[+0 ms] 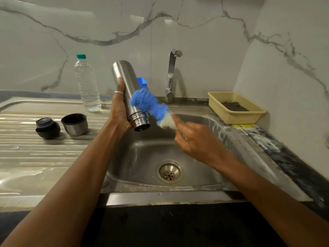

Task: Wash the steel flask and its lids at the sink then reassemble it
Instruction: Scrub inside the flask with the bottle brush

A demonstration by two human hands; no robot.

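**Flask held mouth-down over the basin, brush laid across its side**

We see the steel sink (220, 132) lying open beneath both hands, its rounded rim curving from 9 o'clock round the near edge to 3 o'clock, with the round drain (170, 172) at 6 o'clock and free room above it. At 9 o'clock the ribbed steel drainboard (44, 154) stretches away flat. At 3 o'clock the dark speckled desk (277, 148) closes in, and a cream lattice basket (236, 118) sits on it at 2 o'clock against the veined marble wall.

Our left hand (120, 109) grips the flask (127, 81) over the basin's far left rim, fingers curled round its body. The flask's long axis stands nearly upright: the closed, rounded base points to 12 o'clock, leaning towards 11, and the open mouth points down towards 5 o'clock. It is a smooth brushed-steel cylinder, ridged at the neck.

Our right hand (194, 139), blurred, has its fingers closed on the white end of a fluffy blue brush (149, 104), whose bristles lie against the flask's lower body.

On the drainboard at 9 o'clock the cup lid (74, 125) stands mouth up, steel outside and dark inside, just beside the dark domed stopper lid (47, 128); both are well apart from the flask. A clear plastic bottle (87, 84) stands at 11 o'clock and a chrome tap (171, 75) at 1 o'clock
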